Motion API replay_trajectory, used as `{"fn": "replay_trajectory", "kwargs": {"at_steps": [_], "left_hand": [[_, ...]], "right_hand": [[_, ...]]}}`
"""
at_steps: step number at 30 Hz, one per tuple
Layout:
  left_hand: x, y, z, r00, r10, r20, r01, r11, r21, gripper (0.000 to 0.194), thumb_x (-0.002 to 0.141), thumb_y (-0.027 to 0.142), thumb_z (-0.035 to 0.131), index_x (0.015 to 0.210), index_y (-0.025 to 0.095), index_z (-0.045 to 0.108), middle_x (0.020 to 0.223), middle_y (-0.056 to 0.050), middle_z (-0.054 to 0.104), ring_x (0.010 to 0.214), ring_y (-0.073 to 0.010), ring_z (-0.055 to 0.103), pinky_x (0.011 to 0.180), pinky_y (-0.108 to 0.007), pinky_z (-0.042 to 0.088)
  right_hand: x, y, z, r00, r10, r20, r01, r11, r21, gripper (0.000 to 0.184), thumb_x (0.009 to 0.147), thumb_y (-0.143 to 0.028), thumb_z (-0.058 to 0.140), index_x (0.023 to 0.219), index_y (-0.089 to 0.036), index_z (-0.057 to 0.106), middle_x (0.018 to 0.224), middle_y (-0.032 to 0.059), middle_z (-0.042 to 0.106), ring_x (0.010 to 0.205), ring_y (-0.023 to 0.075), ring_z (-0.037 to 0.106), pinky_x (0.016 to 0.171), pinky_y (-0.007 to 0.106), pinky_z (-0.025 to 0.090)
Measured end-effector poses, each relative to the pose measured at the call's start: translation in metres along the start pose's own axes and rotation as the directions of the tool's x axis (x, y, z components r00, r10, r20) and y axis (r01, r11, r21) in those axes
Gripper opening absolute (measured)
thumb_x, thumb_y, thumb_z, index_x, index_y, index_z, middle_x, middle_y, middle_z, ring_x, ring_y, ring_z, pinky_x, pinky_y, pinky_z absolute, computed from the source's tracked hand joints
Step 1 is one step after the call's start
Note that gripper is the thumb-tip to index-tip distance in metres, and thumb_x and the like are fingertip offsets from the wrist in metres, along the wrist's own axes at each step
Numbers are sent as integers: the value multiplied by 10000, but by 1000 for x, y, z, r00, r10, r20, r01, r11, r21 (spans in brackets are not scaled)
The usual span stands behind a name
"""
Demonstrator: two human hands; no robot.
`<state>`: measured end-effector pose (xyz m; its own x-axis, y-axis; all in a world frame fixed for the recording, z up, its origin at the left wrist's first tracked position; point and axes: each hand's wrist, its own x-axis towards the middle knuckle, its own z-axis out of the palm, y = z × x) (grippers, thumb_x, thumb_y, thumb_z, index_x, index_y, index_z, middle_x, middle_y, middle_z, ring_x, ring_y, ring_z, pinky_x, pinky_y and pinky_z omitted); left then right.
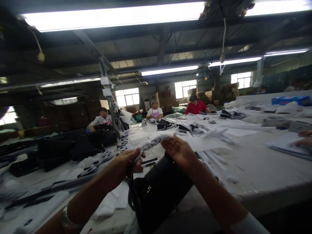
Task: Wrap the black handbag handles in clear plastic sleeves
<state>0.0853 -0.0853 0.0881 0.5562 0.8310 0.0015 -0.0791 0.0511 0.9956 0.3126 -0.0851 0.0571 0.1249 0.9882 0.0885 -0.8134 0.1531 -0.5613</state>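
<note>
A black handbag (165, 191) with a small gold-coloured fitting stands tilted at the table's near edge, below my hands. Its strap (154, 141), partly covered in clear plastic film, arches above it. My left hand (130, 160) is closed around the strap's left part. At the other end, my right hand (179, 152) pinches the strap between thumb and fingers, its palm turned partly toward me. Dark strips (149, 162) lie on the white table (253, 165) behind the bag.
Black bags (56, 148) are heaped at the left. Rolled white wrapping (220, 165) lies on the table to the right, with more black pieces (164, 124) farther back. Several people sit around the table; a co-worker's hand (304, 138) rests near papers at the right edge.
</note>
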Motion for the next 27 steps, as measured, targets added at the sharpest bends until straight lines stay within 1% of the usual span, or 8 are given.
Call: {"fn": "replay_trajectory", "kwargs": {"at_steps": [3,6,9,11,13,16,21,27], "left_hand": [[0,-5,11,1000,16,-11,-17,999,-39,313,844,425,686,940,128,710,737,-57,706,714,-161,664,658,-226,505],[5,-13,15,998,64,-17,-65,996,-60,344,872,430,645,1012,124,720,890,-105,750,806,-199,688,720,-267,511],[13,-21,14,990,127,-64,-128,992,-9,375,895,455,601,1070,149,726,1024,-99,749,888,-216,681,774,-292,498],[16,-23,14,982,166,-93,-164,986,28,373,901,461,589,1070,163,737,1084,-88,742,988,-220,659,847,-292,474],[16,-23,16,982,174,-78,-170,984,49,376,906,468,578,1068,172,743,1108,-86,739,1042,-222,640,869,-286,456],[12,-22,23,988,149,-33,-146,987,71,403,892,493,586,1082,173,742,1096,-101,745,963,-224,662,743,-267,460],[8,-19,29,995,101,-14,-100,994,33,426,870,489,615,1106,152,726,1033,-126,759,717,-166,657,495,-209,360],[14,-18,29,995,99,-16,-100,995,-16,407,891,462,598,1080,126,726,1005,-145,760,732,-189,676,495,-214,411]], "right_hand": [[12,12,10,998,54,13,-52,995,-86,309,927,-394,583,809,-126,684,834,91,749,810,191,723,851,350,557],[-11,48,1,994,80,78,-52,949,-310,394,895,-496,598,965,-122,705,969,126,751,947,241,710,895,391,530],[-48,80,-12,975,-77,208,188,784,-591,518,885,-589,547,1141,-160,685,1142,132,713,1088,284,655,971,434,481],[-66,91,-14,945,-152,289,314,665,-677,481,885,-554,571,1173,-185,683,1183,121,700,1145,301,620,999,424,458],[-73,96,-10,922,-187,339,380,606,-698,426,891,-497,592,1189,-206,683,1181,102,703,1156,297,609,1003,396,451],[-71,99,1,902,-251,352,430,613,-663,371,911,-461,574,1141,-203,708,1095,82,731,1049,270,648,950,354,470],[-67,102,5,909,-323,262,411,601,-685,370,923,-472,547,931,-166,753,823,46,726,757,185,627,702,254,457],[-65,99,3,938,-289,194,340,648,-682,412,883,-501,579,808,-136,754,656,36,662,637,166,580,621,255,439]]}}
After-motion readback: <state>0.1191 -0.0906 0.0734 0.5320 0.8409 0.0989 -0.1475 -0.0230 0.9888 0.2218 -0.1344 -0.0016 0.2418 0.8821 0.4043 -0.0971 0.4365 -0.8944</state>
